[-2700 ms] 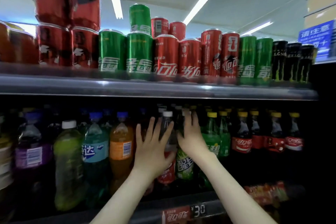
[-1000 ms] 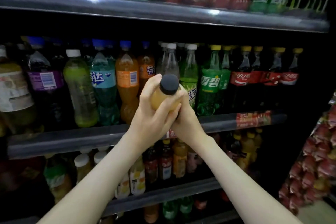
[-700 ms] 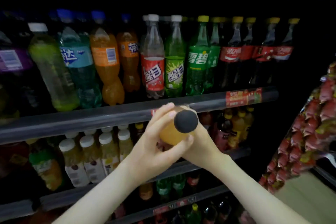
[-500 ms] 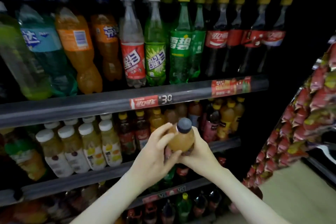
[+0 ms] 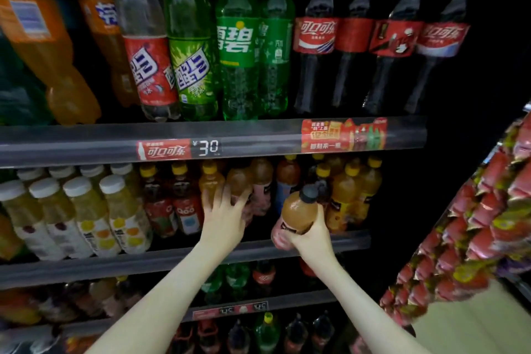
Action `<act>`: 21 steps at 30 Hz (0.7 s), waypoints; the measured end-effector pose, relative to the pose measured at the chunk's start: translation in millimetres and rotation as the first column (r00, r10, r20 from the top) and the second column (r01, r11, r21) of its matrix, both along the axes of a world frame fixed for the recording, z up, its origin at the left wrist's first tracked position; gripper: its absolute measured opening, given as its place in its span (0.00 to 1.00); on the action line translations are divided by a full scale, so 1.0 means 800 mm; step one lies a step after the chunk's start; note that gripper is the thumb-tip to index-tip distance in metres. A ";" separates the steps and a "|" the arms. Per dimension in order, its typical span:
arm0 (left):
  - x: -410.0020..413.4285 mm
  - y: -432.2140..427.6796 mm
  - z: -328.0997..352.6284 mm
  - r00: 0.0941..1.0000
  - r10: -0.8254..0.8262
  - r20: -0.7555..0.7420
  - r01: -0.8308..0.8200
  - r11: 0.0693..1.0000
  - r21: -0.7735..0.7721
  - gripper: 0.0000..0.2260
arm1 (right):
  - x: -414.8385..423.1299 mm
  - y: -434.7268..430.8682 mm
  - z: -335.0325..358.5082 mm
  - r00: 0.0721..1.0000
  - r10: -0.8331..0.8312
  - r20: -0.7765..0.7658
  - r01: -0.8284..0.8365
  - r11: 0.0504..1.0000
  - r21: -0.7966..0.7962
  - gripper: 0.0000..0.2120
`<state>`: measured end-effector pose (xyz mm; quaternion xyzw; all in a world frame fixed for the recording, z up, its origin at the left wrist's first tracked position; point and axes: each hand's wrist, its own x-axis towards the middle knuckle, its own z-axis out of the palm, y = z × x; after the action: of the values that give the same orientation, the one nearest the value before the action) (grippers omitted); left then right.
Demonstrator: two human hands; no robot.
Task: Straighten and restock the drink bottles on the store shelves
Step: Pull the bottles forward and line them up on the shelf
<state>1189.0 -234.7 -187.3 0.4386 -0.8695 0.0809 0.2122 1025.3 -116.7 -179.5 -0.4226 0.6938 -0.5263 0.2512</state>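
Two hands at the middle shelf (image 5: 184, 260). Right hand (image 5: 311, 236) is closed around the lower body of an amber drink bottle (image 5: 298, 211) with a dark cap, held tilted just in front of the shelf edge, not yet set down. Left hand (image 5: 222, 215) has fingers spread and resting against the brownish bottles (image 5: 240, 181) in the row, grip loose, not clearly wrapped on any one; likely parting or pushing them back to make a slot, though blur makes contact hard to confirm. Yellow-capped orange bottles (image 5: 344, 195) stand just right of the gap. Held bottle looks full, so moderately heavy for its size; plastic wall is stiff enough when sealed, smooth and maybe slick at the label wrap. Best hold is mid-body or at the shoulder below the cap, keeping it upright on entry. Risk: knocking neighbours over while sliding in, since the row is tightly packed.
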 end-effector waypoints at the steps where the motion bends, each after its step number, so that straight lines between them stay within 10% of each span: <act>1: -0.004 0.000 -0.003 1.000 0.025 0.014 -0.025 1.000 -0.007 0.37 | 0.000 -0.006 -0.003 1.000 0.021 0.000 -0.021 1.000 -0.006 0.35; 10: -0.015 -0.014 0.005 0.995 0.096 0.018 -0.096 0.995 0.008 0.32 | 0.013 -0.077 -0.016 0.983 0.184 0.008 -0.184 0.980 0.069 0.25; 21: -0.027 -0.017 0.019 0.993 0.077 -0.085 -0.084 0.993 -0.082 0.28 | 0.009 -0.101 -0.024 0.974 0.205 -0.100 -0.188 0.970 0.155 0.35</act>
<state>1167.6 -248.3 -172.5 0.4667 -0.8375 0.1087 0.2628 1032.4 -197.7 -198.6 -0.4997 0.6981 -0.4218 0.2916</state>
